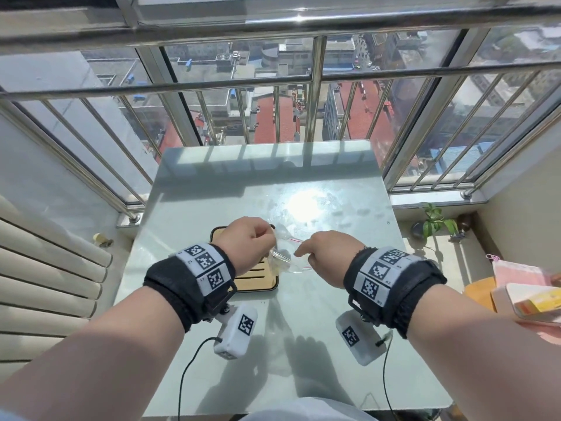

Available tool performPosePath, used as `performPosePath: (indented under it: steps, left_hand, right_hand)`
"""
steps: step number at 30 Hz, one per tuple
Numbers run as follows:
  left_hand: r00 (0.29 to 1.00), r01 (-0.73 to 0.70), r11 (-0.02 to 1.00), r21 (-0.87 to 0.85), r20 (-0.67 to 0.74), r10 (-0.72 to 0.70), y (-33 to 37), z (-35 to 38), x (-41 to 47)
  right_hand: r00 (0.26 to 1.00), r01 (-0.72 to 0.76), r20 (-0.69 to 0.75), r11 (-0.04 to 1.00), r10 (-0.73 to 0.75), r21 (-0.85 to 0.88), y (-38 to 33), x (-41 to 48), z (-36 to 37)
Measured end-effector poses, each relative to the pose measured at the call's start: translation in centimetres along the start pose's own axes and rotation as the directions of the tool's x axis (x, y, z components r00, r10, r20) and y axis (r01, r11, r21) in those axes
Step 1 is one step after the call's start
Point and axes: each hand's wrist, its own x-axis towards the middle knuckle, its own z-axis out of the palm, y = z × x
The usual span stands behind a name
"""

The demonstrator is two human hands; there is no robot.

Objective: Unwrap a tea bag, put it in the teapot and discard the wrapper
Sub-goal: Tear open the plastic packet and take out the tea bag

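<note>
Both hands are raised over the pale glass table (212,189), close together. My left hand (247,240) and my right hand (326,253) each pinch one side of a clear plastic wrapper (288,259) with a thin red strip along its edge. A pale tea bag seems to sit inside the wrapper, though glare makes it hard to tell. Under the hands lies a wooden tea tray (258,282) with a dark rim. A glass teapot may stand on the tray behind the left hand; I cannot make it out clearly.
A metal railing (315,110) and window close the far side of the table. A small potted plant (437,221) stands on the floor at the right. Pink and yellow items (528,296) are stacked at the right edge. Slatted panels (45,268) fill the left.
</note>
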Motion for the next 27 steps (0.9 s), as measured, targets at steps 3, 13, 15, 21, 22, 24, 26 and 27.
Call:
performPosePath:
  steps: [3,13,15,21,22,24,26,27]
  left_hand:
    - [0.996,-0.014,0.992,-0.125,0.091,0.026,0.8,0.6,0.2]
    - [0.965,0.198,0.871,-0.449,-0.067,-0.254,-2.8,1.0,1.8]
    - [0.925,0.341,0.754,-0.562,0.054,-0.377,-3.4,1.4,1.9]
    - [0.892,0.442,0.48,-0.758,0.311,-0.329,-3.4,2.1,1.1]
    - [0.906,0.405,0.474,-0.782,0.271,-0.326,-3.2,2.0,1.0]
    - [0.937,0.307,0.53,-0.791,0.154,-0.313,-3.0,1.8,0.6]
    - [0.958,0.245,0.607,-0.756,0.091,-0.273,-2.3,1.4,0.6]
    - [0.963,0.231,0.636,-0.736,0.082,-0.256,-1.9,1.3,0.6]
  right_hand:
    - [0.998,-0.052,-0.026,0.996,0.053,0.066,-0.1,0.6,0.5]
    - [0.972,0.17,-0.233,0.656,0.009,0.735,-1.5,-0.1,-0.6]
    - [0.962,0.219,-0.272,0.578,0.005,0.786,-1.8,-0.2,-1.5]
    - [0.942,0.241,-0.324,0.499,0.084,0.832,-1.1,0.0,-2.5]
    - [0.946,0.211,-0.305,0.511,0.107,0.834,-0.6,0.0,-2.3]
    - [0.952,0.144,-0.264,0.533,0.155,0.834,0.5,-0.1,-1.5]
    - [0.959,0.099,-0.221,0.521,0.178,0.848,1.6,-0.1,-0.8]
    - [0.965,0.079,-0.194,0.509,0.176,0.857,2.0,-0.2,-0.4]
